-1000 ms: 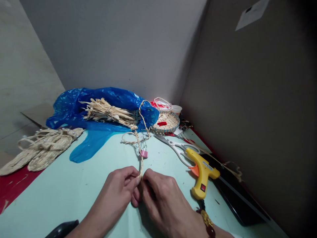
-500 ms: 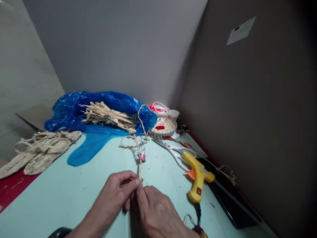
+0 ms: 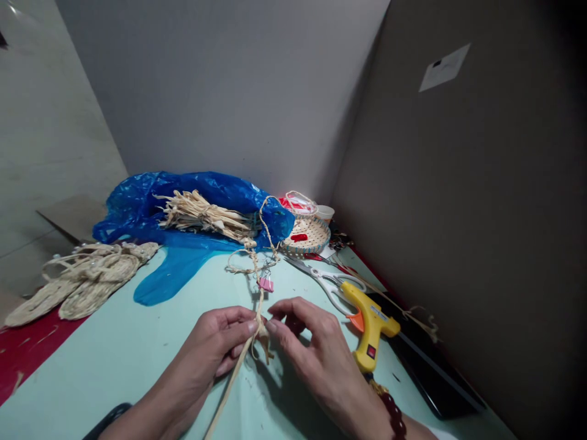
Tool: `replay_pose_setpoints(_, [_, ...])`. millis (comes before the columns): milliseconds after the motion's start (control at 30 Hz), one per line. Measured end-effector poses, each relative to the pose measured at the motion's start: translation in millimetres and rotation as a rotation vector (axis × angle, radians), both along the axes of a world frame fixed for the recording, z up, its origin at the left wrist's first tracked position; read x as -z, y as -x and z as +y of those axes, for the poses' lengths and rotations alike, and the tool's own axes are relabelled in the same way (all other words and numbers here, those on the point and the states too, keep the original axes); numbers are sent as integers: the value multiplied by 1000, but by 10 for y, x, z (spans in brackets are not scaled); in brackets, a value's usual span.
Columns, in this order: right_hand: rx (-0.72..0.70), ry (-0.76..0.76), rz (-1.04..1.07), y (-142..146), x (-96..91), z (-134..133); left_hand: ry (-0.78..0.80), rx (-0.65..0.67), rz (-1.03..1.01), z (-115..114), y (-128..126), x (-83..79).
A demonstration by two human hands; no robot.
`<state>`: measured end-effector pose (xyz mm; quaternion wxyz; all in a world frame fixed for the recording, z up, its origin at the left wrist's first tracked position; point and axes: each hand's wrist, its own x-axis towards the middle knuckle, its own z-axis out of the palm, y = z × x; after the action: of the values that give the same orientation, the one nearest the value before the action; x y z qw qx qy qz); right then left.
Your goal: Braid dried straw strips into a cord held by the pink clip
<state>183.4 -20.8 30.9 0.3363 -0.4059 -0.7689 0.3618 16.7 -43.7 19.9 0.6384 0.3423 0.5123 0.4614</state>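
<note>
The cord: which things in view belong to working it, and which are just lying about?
Seem part of it: cord; clip on the cord; perhaps the straw bundle.

Seem just lying about: glue gun; scissors; sandals; basket.

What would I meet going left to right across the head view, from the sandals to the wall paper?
Woven sandals → left hand → pink clip → right hand → yellow glue gun → white paper on the wall.

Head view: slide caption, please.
Left hand pinches a braided straw cord near a pink binder clip, right hand alongside.
</note>
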Motion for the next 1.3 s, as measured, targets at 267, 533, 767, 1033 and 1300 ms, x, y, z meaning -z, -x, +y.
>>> replay_pose_setpoints(267, [-267, 332, 80, -8, 96, 136, -159, 83, 250, 33, -26, -30])
replay_pose_setpoints(533, [-107, 118, -188, -66, 53, 137, -295, 109, 779, -36, -63, -20])
replay_pose_setpoints(767, [-119, 244, -63, -3, 61, 163, -296, 125, 755, -45, -77, -37])
replay_pose_setpoints(1033, [-117, 219, -53, 47, 91, 162, -326, 98, 896, -111, -124, 4])
replay_pose_setpoints(1300, [-95, 69, -111, 54, 139, 138, -352, 152, 1110, -137, -62, -71])
